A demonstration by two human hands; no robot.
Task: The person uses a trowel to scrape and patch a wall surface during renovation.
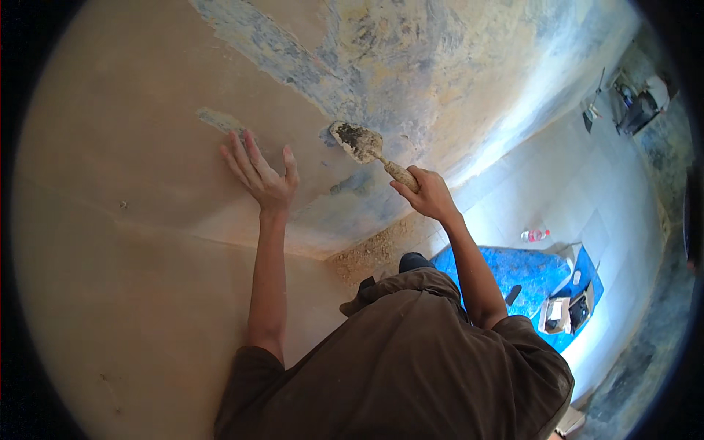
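My right hand [427,193] is wrapped round the handle of a trowel [359,143]. The trowel's pointed blade is crusted with pale and dark residue and lies against or close to the wall [293,88]; I cannot tell whether it touches. Beside it to the left, my left hand [268,180] is raised with its fingers spread and holds nothing. Those fingertips are at the wall, just below a small scraped streak [220,121]. Around the trowel the brownish coating gives way to a patchy grey, blue and yellowish surface [411,59].
Crumbly debris [374,253] lies along the wall's foot near my feet. On the tiled floor [587,183] to the right are a blue sheet [488,268], an open box [555,315] and a plastic bottle [535,235]. Dark gear [642,110] stands at the far right.
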